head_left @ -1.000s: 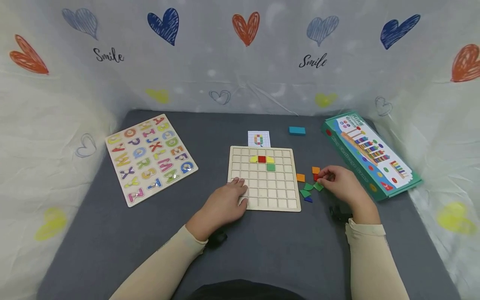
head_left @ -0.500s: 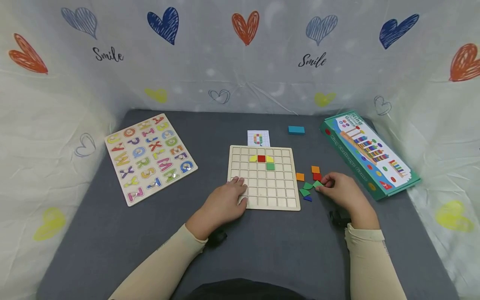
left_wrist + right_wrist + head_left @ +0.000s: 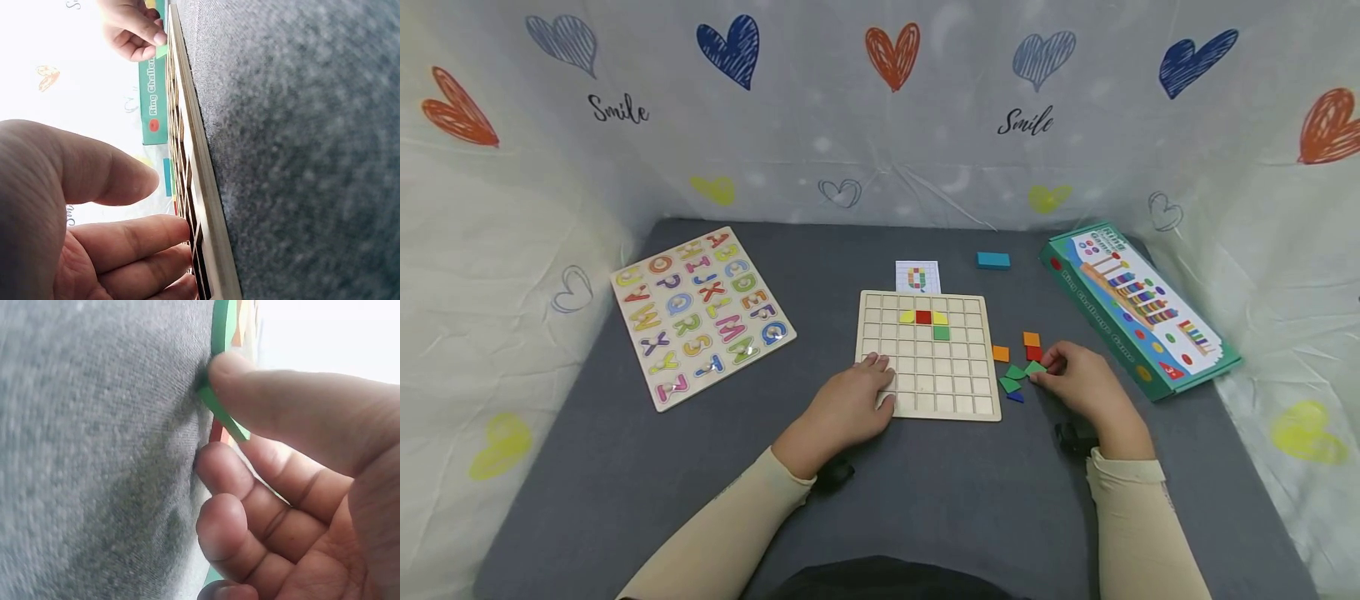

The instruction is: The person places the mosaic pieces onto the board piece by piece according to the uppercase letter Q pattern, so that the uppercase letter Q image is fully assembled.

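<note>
My left hand point(image 3: 847, 406) rests with extended fingers on the lower left part of a wooden grid board point(image 3: 917, 408). Yellow, red and green square tiles lie in its upper cells. To the right of the board, my right hand point(image 3: 1092, 386) pinches a green square tile point(image 3: 1035, 367) between thumb and fingers. That tile is tilted up off the cloth in the right wrist view, beside the thumb point(image 3: 244, 381). Around it lie a red tile point(image 3: 1033, 353), orange tiles point(image 3: 1032, 339), other green tiles point(image 3: 1011, 385) and a blue triangle point(image 3: 1016, 397).
A pattern card point(image 3: 917, 276) touches the board's far edge, with a blue block point(image 3: 993, 261) to its right. A green game box point(image 3: 1142, 308) lies at the right, an alphabet puzzle board point(image 3: 702, 320) at the left. Grey cloth covers the table.
My right hand has moved slightly down from beside the red tile to the green tile and taken hold of it. The left hand stays on the board.
</note>
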`<state>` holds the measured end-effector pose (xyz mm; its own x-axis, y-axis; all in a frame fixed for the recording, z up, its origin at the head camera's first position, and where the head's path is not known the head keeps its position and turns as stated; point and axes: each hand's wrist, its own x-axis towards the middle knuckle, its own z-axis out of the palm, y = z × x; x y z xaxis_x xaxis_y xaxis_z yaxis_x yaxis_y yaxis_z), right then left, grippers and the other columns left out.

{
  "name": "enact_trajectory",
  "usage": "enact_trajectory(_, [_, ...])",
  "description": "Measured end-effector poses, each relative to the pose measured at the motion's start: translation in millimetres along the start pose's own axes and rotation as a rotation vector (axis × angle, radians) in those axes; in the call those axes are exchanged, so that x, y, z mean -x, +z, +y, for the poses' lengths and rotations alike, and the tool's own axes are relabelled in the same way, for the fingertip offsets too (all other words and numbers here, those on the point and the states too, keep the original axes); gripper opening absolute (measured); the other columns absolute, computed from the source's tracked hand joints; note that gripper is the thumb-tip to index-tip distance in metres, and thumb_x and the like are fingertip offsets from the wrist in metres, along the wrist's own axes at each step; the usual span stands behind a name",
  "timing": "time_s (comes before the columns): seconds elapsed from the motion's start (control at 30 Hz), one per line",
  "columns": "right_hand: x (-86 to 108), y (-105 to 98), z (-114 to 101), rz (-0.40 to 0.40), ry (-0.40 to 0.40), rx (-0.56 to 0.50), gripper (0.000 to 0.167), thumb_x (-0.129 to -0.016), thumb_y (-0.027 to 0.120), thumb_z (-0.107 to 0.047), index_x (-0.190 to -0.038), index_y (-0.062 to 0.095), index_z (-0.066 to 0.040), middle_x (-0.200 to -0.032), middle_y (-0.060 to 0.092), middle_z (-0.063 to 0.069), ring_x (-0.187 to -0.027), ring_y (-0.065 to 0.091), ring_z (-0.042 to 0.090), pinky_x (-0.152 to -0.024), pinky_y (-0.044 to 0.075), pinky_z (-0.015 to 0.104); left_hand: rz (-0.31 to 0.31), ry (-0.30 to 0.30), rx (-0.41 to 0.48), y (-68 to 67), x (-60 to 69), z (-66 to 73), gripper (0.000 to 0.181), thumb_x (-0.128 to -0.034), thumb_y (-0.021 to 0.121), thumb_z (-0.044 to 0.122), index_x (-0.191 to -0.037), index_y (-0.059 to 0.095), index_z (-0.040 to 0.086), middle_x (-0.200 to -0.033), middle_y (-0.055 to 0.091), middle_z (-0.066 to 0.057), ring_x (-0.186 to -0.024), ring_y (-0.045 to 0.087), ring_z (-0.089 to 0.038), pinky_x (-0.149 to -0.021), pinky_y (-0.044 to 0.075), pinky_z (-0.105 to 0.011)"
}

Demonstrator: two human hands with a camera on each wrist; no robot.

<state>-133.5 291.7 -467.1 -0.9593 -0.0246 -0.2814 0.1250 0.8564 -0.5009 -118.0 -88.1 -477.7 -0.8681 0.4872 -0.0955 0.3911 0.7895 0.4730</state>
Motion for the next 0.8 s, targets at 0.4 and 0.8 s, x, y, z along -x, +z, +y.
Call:
enact_trajectory(0.4, [2.8, -3.8, -7.4, 0.075, -0.071, -0.017, 0.018, -0.104, 0.073, -0.023, -0.110, 0.071, -0.006, -0.102, 0.072, 0.014, -0.087, 0.061, 0.026, -0.073, 0.049, 0.035, -0.016, -0.017, 0.014, -4.1, 1.3, 4.2, 0.047, -0.1064, 0.062, 0.025, -0.147, 0.068, 0.003, -0.163, 0.056, -0.014, -0.159, 0.046, -0.031, -0.129, 0.040, -0.050])
enact_trajectory(0.8, [-25.6, 4.9, -67.1, 0.076, -0.192, -0.089, 0.013, -0.109, 0.068, -0.019, -0.114, 0.072, -0.008, -0.102, 0.073, 0.012, -0.085, 0.064, 0.027, -0.072, 0.054, 0.037, -0.005, -0.014, 0.008, -2.7, 1.2, 2.2, 0.048, -0.1060, 0.062, 0.026, -0.147, 0.068, 0.001, -0.163, 0.056, -0.015, -0.159, 0.046, -0.031, -0.127, 0.042, -0.051])
